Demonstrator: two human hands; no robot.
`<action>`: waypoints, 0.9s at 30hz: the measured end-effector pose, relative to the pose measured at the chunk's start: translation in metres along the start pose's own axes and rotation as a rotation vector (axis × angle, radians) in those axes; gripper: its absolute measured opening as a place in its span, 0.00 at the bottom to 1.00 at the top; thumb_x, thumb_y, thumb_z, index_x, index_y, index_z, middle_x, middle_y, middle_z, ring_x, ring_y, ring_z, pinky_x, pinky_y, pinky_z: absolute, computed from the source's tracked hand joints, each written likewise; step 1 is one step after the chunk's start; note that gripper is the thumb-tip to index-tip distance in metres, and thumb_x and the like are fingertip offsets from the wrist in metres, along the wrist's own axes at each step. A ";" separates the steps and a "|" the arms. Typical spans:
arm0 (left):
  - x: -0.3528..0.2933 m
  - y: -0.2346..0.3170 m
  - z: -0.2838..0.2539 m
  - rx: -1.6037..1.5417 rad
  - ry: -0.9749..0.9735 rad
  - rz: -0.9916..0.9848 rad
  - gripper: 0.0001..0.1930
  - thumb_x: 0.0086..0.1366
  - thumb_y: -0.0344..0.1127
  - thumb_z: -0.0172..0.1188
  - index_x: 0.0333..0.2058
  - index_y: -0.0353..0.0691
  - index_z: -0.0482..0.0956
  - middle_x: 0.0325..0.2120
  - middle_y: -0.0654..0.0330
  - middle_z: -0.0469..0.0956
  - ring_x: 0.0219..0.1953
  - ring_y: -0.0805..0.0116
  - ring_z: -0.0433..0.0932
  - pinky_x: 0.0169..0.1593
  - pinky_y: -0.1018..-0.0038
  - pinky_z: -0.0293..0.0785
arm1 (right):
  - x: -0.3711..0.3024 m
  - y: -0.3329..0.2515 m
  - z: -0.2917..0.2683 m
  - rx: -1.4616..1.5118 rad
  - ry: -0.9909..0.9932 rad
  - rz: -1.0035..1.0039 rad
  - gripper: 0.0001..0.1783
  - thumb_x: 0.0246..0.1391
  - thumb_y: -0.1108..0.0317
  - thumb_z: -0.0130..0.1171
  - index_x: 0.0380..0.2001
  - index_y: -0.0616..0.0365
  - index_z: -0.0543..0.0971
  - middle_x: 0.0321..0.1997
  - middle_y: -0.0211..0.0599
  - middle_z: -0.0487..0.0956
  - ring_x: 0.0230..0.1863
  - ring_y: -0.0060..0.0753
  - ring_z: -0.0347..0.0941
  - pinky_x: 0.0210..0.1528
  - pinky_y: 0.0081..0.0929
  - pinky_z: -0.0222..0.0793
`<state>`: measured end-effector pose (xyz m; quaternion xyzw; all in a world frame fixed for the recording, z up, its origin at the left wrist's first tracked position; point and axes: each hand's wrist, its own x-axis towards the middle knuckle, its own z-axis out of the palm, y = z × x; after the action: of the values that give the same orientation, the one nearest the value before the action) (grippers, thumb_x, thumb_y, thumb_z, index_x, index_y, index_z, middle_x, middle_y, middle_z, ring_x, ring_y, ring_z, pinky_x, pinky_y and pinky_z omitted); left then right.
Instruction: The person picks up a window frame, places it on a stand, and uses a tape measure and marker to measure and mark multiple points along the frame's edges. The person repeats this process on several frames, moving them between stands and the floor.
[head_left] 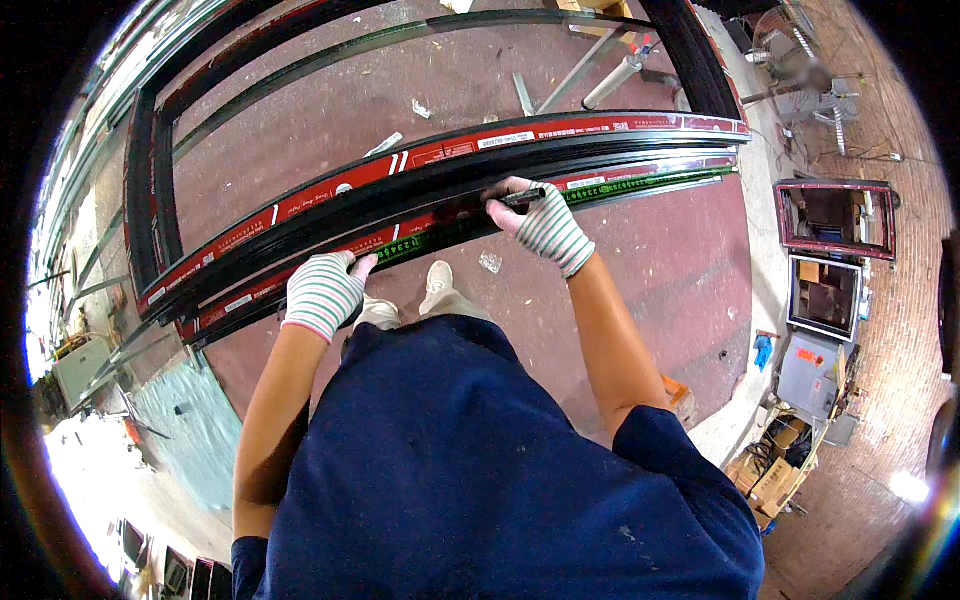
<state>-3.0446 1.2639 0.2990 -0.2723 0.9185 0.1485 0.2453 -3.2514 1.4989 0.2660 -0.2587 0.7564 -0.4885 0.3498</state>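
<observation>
green tape (610, 188) extends rightward from left hand (328, 291)

the tape (640, 183) looks glossy, the gloves (325, 292) matt cloth.

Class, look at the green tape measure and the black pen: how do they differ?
Colour: the tape measure is green with dark markings, while the pen looks black.
Length: the tape measure stretches far; the pen is short.
Pose: the tape measure runs along the bar; the right hand grips the pen.
Shared: both are slender.
</observation>
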 end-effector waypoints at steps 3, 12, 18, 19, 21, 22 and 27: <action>0.001 0.000 0.001 0.005 -0.001 0.003 0.28 0.70 0.59 0.47 0.40 0.38 0.84 0.34 0.42 0.82 0.40 0.45 0.81 0.46 0.57 0.76 | 0.006 0.010 0.001 -0.055 0.013 -0.041 0.11 0.56 0.68 0.62 0.41 0.61 0.83 0.32 0.30 0.82 0.34 0.19 0.74 0.40 0.23 0.73; 0.003 -0.001 0.004 0.020 0.006 -0.006 0.28 0.70 0.59 0.48 0.40 0.38 0.84 0.34 0.43 0.82 0.40 0.45 0.81 0.46 0.57 0.76 | 0.012 0.009 0.002 -0.111 0.004 -0.038 0.13 0.54 0.64 0.63 0.40 0.61 0.83 0.30 0.32 0.82 0.32 0.22 0.74 0.37 0.24 0.73; 0.003 0.000 0.003 0.009 -0.005 -0.011 0.28 0.70 0.59 0.48 0.39 0.38 0.83 0.33 0.43 0.82 0.39 0.45 0.81 0.45 0.57 0.76 | 0.012 0.014 0.001 -0.098 0.013 -0.094 0.12 0.53 0.65 0.63 0.39 0.60 0.83 0.29 0.32 0.81 0.32 0.24 0.75 0.38 0.26 0.73; 0.003 0.001 0.002 0.006 -0.011 -0.011 0.28 0.70 0.59 0.48 0.39 0.38 0.83 0.33 0.43 0.82 0.39 0.44 0.81 0.45 0.57 0.76 | 0.012 0.013 0.001 -0.108 0.009 -0.094 0.13 0.53 0.65 0.63 0.39 0.60 0.83 0.29 0.32 0.81 0.32 0.24 0.75 0.38 0.26 0.74; 0.003 0.003 0.000 0.001 -0.022 -0.016 0.27 0.70 0.59 0.48 0.39 0.38 0.83 0.33 0.43 0.82 0.39 0.44 0.81 0.45 0.57 0.76 | 0.012 0.014 0.001 -0.121 0.002 -0.098 0.13 0.53 0.65 0.63 0.39 0.60 0.83 0.29 0.32 0.81 0.32 0.24 0.75 0.38 0.26 0.74; 0.003 0.003 0.000 -0.001 -0.027 -0.018 0.27 0.70 0.58 0.48 0.39 0.38 0.83 0.32 0.43 0.82 0.38 0.44 0.81 0.45 0.57 0.76 | 0.013 0.016 0.001 -0.124 -0.001 -0.101 0.13 0.53 0.65 0.63 0.39 0.60 0.83 0.29 0.33 0.81 0.32 0.24 0.75 0.38 0.26 0.74; 0.002 0.002 0.003 0.007 0.000 -0.010 0.27 0.70 0.58 0.48 0.38 0.38 0.83 0.32 0.44 0.82 0.39 0.44 0.81 0.45 0.57 0.76 | 0.013 0.011 0.001 -0.149 -0.013 -0.074 0.13 0.53 0.65 0.63 0.39 0.60 0.83 0.30 0.33 0.81 0.32 0.24 0.74 0.38 0.26 0.73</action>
<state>-3.0462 1.2654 0.2957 -0.2758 0.9177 0.1439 0.2471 -3.2595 1.4930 0.2525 -0.3149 0.7782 -0.4419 0.3162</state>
